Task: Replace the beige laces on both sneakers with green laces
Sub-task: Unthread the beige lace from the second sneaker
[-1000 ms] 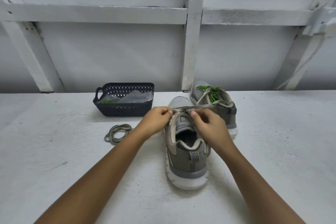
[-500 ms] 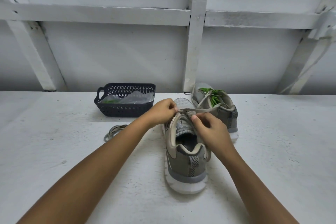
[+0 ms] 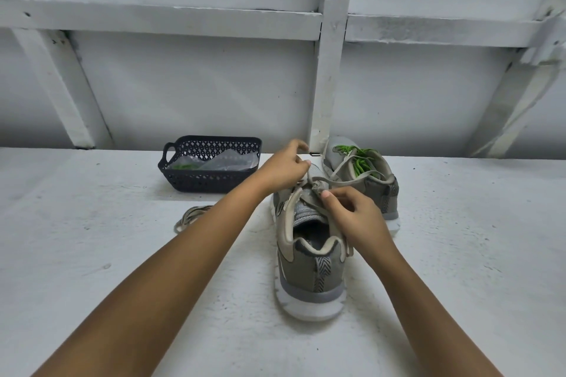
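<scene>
— Where is the shoe the hands are on?
— The near sneaker stands on the white table just right of the middle of the frame, heel toward the camera and toe pointing up the picture

— What are the hands doing?
— The left hand sits over the toe end, fingers curled in, pinching the beige lace between thumb and fingertips. The right hand is just below and to the right of it, over the eyelets, thumb and forefinger closed on the same lace near the top of the tongue

— And the lace itself?
— It is partly out of the eyelets. A loose strand runs from between the hands toward the right of the frame and lies across the far sneaker

— Where is that one?
— Just above and to the right of the near one, close to the white wall. It carries green laces, bunched loosely over its tongue

— Anything else on the table?
— A dark plastic basket stands left of centre, against the wall, with a clear plastic bag inside; something green shows through the bag at its left end. Below the basket, partly hidden behind the left forearm, a second beige lace lies coiled on the table, apart from both shoes

— Is either hand touching the far sneaker?
— No, both are on the near one and its lace
</scene>
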A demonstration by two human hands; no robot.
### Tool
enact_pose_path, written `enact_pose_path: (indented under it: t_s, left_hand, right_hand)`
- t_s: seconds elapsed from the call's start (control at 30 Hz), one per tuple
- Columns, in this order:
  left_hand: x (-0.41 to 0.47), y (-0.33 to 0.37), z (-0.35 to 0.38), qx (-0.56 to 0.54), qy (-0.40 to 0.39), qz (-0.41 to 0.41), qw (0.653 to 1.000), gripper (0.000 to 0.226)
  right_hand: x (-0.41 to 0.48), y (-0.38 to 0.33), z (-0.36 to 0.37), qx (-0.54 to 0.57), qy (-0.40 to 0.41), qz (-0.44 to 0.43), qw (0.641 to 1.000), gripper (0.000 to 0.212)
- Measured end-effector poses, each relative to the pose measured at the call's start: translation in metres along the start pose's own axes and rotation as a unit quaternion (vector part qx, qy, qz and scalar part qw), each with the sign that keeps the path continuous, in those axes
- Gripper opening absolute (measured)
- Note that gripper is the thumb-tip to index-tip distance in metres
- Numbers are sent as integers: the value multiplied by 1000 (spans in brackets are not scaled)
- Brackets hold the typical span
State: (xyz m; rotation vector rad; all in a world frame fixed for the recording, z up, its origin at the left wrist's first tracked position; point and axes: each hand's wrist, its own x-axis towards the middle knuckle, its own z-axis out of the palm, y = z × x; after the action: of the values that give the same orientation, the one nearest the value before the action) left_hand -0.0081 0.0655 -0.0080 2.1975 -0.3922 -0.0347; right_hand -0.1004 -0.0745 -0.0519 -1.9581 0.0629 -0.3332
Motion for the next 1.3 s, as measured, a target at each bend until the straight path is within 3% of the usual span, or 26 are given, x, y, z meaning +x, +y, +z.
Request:
enact_pose_path:
  t_s: [0.1,0.2,0.37,0.47,0.63,0.7,0.83,0.97,1.07,1.2,1.3]
  left_hand:
    - [-10,-10,-4,68,19,-37,997,28]
    - [-17,-24,-7,100,-25,-63,993,15]
    - [-20,-28,-3,36,24,-22,999,11]
    - [-18,-26,-2,47,46,-38,997,21]
    - [-9,-22,-13,-43,146,-63,986,22]
    - [-12,-23,-16,-53,127,-71,988,20]
    - [-25,-29,-8,13,-7,-107,994,39]
    - [-26,-31,4,40,27,-64,997,30]
    - [-23,-30,0,-53,86,-79,992,28]
    - [-18,-29,-23,-240,174,-131,946,27]
    - [-24,-32,-26,-175,79,-150,970,27]
  right_hand:
    - [0,0,0,0,-5,0,1000,14]
    - [0,0,-1,-5,-7,0,1000,14]
    - [-1,-1,0,-7,-5,0,1000,13]
    - [-1,-1,0,-4,-3,1,1000,13]
    - [-1,-1,0,-1,-3,4,1000,13]
    - [-2,-1,0,-1,-4,3,1000,13]
    - [-2,-1,0,1,-3,1,1000,15]
    - [-2,-1,0,2,-1,2,1000,15]
    - [-3,-1,-1,3,-3,5,1000,14]
    - [-2,-1,-1,-5,-4,7,1000,11]
    - [-2,-1,0,-9,-6,6,1000,10]
